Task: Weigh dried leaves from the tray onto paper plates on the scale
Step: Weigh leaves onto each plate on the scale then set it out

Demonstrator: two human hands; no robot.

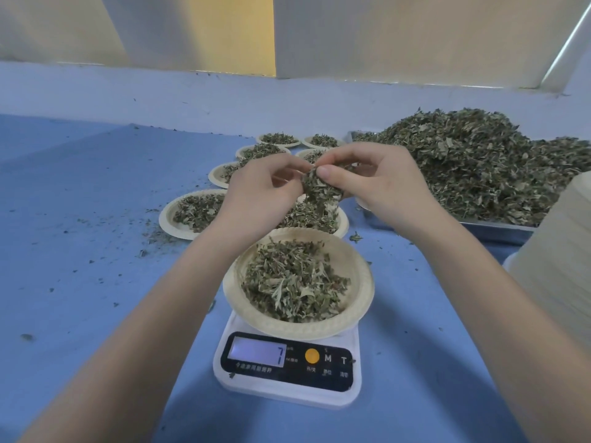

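Both curled tight — left hand (pixel 265 183) and right hand (pixel 371 180) pinching one leaf clump (pixel 316 183) above the scale's paper plate (pixel 358 314).

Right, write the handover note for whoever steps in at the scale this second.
Left hand and right hand: both pinch one clump of dried leaves, held up over the table beyond the scale.
Scale: a paper plate with leaves sits on it; the display shows a 7, any other digits unreadable.
Metal tray, to the right: heaped with leaves.
Done: several filled plates sit in rows behind the scale.
Left: add from the clump as needed until the plate reaches its weight, set it with the others, then start a fresh plate from the stack of empty plates at far right.
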